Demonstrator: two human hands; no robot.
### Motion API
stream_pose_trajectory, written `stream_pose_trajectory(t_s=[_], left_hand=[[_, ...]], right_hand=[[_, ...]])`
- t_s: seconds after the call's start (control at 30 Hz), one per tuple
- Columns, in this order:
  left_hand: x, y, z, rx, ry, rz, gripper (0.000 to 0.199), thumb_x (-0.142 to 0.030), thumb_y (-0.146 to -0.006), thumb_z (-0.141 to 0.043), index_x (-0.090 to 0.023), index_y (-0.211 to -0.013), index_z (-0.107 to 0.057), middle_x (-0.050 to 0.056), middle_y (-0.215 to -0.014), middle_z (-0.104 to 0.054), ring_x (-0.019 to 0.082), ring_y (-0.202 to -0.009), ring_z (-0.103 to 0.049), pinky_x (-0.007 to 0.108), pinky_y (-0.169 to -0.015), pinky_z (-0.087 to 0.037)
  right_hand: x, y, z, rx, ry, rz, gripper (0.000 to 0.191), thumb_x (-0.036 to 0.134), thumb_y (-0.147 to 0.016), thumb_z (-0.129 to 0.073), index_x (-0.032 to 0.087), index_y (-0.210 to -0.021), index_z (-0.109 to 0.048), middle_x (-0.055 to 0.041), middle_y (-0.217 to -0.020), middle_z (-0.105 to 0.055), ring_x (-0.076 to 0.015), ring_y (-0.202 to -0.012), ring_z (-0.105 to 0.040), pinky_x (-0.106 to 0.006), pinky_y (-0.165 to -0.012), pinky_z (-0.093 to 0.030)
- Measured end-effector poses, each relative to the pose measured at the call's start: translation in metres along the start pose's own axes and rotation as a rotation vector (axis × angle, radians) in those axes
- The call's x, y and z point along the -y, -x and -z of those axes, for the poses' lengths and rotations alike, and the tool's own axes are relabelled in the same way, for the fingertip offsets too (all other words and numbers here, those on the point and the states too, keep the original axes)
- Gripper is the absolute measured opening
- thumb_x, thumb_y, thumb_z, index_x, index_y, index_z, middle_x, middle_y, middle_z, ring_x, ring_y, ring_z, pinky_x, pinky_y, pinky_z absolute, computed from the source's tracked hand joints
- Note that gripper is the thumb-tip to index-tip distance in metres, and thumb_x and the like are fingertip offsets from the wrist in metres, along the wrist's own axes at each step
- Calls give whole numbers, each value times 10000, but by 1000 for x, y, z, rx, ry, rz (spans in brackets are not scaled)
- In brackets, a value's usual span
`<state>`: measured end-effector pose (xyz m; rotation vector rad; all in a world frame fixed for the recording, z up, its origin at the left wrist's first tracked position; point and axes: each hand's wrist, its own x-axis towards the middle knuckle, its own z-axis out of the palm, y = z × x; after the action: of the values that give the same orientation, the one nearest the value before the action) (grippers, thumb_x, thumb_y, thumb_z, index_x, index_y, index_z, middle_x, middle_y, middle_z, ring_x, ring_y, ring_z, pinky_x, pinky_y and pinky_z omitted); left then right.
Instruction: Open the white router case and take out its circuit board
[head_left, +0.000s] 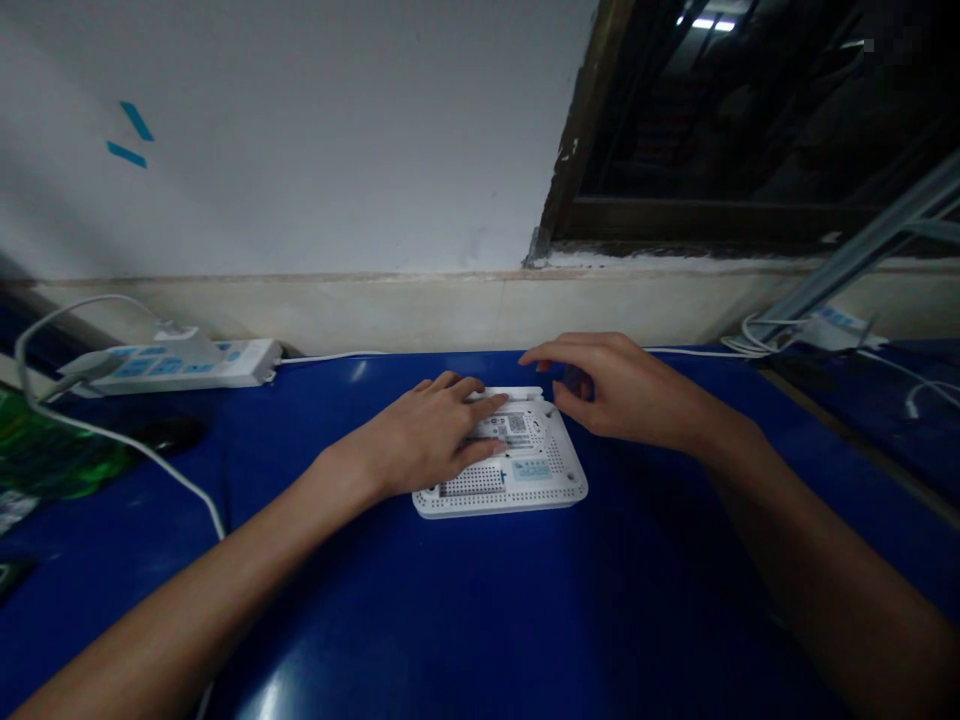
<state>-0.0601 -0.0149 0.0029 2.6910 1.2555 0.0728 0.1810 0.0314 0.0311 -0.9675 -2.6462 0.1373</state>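
A white router-like box (553, 490) lies on the blue table with its vented, labelled side up. My left hand (442, 425) rests across its left part, thumb and fingers spread over the face and the far edge. Part of the box is hidden under this hand. Just beyond the far right corner of the box, my right hand (611, 390) hovers with thumb and forefinger apart and the other fingers curled. Nothing shows between its fingers. Along the far edge of the box runs a narrow white strip (517, 393), partly behind my left fingers.
A white power strip (255, 362) with a plugged-in adapter stands at the back left, its white cable (161, 455) looping over the table. Green plastic packaging (52, 450) lies at far left. Cables (754, 345) and a metal post (855, 245) are at the right, by the wall.
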Motion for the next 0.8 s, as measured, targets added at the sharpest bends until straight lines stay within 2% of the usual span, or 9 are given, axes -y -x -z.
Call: stream_pose_trajectory(t_s=[0.1, 0.23, 0.47, 0.63, 0.8], left_hand=[[1, 0, -1, 8, 10, 1, 582, -573, -999, -373, -271, -1496, -370, 115, -1433, -481, 328, -1291, -459, 496, -1074, -385], [2, -1, -2, 3, 10, -6, 590, -583, -995, -369, -275, -1498, -367, 114, -1434, -481, 332, -1292, -456, 502, -1076, -380], [4, -2, -6, 5, -4, -9, 585, -586, -995, -362, -277, -1492, -373, 116, -1424, -489, 327, -1273, -477, 503, -1076, -388], [4, -2, -7, 6, -3, -17, 595, -595, -995, -354, -263, -1488, -382, 123, -1407, -501, 326, -1268, -484, 501, -1077, -388], [5, -3, -9, -9, -1, -22, 589, -590, -995, -362, -270, -1489, -379, 122, -1415, -495, 320, -1264, -490, 489, -1068, -399]], right_hand=[[0, 1, 0, 11, 29, -9, 352, 206, -808, -652, 223, -1158, -674, -40, -1030, -730, -189, -831, -662, -298, -758, -466], [-6, -1, -4, 16, 42, -39, 241, 317, -893, -625, 209, -1099, -685, -54, -948, -734, -209, -853, -662, -314, -758, -460], [-2, 3, 2, 32, -28, 8, 355, 156, -836, -628, 233, -1182, -631, -49, -1061, -690, -191, -893, -642, -296, -789, -462], [0, 3, 2, 66, -43, -41, 273, 168, -798, -669, 222, -1064, -635, -34, -973, -680, -175, -806, -626, -280, -710, -453], [-5, 2, -2, 82, -155, -33, 253, 95, -823, -617, 212, -1047, -612, -29, -969, -683, -148, -797, -625, -251, -677, -443]])
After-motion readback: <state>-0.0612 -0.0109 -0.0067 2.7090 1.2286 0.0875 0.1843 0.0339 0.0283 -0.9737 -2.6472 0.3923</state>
